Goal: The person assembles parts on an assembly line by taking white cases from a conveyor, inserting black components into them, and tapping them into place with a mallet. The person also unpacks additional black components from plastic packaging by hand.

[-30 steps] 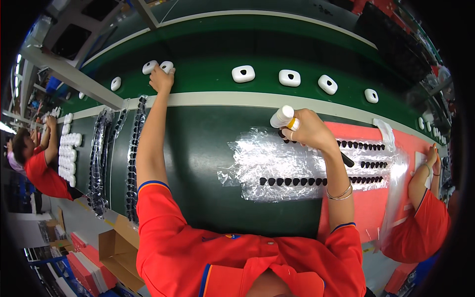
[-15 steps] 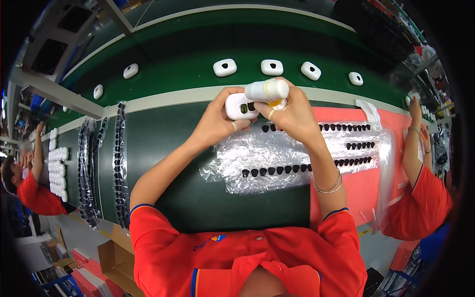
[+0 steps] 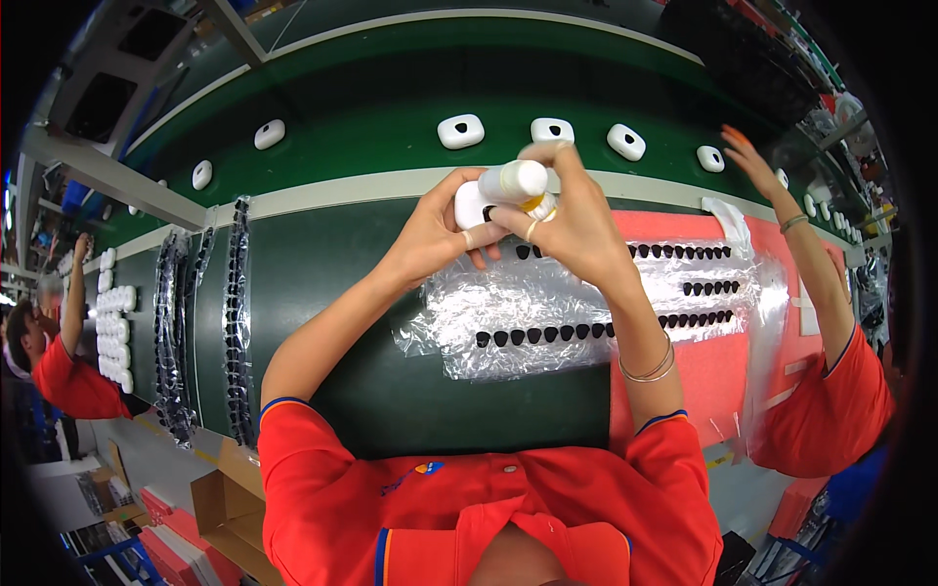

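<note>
My left hand is closed round a white rounded casing, held above the near edge of the belt. In my right hand is a white bottle with a yellow band, tilted across the casing and hiding part of it. The right thumb presses at a small black cap on the casing's face; how fully it sits in the opening I cannot tell. Below my hands, clear plastic film carries rows of similar black caps, partly covered by my right forearm.
White casings with dark spots lie along the green belt. Bagged black strips and stacked white pieces are at left. Pink foam lies at right. A co-worker's arm reaches over the belt there; another works far left.
The black cap has moved left onto the casing's opening under my right thumb. The bottle has shifted slightly left. Casings on the belt moved right, and the right-hand co-worker's arm now reaches over the belt.
</note>
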Motion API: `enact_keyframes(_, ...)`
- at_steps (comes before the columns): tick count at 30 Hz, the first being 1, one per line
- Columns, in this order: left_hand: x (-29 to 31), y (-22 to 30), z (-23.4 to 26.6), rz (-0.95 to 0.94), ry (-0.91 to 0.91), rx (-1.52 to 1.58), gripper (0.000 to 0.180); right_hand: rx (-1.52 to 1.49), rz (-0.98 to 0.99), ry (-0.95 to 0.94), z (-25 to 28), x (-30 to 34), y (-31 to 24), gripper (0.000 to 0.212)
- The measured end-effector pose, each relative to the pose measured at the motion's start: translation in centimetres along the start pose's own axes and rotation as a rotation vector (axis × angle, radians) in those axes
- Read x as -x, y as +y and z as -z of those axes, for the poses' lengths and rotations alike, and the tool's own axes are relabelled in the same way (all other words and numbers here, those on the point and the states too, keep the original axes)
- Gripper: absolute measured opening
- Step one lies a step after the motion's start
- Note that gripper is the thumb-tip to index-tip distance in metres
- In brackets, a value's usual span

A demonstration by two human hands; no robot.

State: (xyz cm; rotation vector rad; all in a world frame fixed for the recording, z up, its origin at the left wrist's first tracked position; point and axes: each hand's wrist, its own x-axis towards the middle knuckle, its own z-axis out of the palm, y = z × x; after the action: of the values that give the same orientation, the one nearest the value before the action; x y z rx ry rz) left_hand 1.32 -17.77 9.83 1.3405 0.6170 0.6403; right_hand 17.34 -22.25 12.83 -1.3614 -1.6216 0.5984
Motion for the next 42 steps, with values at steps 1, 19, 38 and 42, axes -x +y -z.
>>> enact_keyframes(1,0.0,-0.1,0.4,-0.006,0.013,-0.002,0.048,-0.004,0.101,0.137,-0.3,0.0,-0.2,0.038)
enact_keyframes(19,-6.5,-5.3,11.5,-0.176,0.637,-0.903,0.047,0.336,-0.217,-0.370,0.4,-0.6,3.1,0.025)
enact_keyframes(38,-6.7,-4.9,28.7,0.225,1.209,-1.061,0.091,0.199,-0.371,-0.471,1.0,-1.1,3.1,0.025)
enact_keyframes(42,-6.6,-5.6,27.9,-0.047,1.140,-0.880,0.088,0.104,-0.346,-0.415,0.8,-1.1,1.8,0.024)
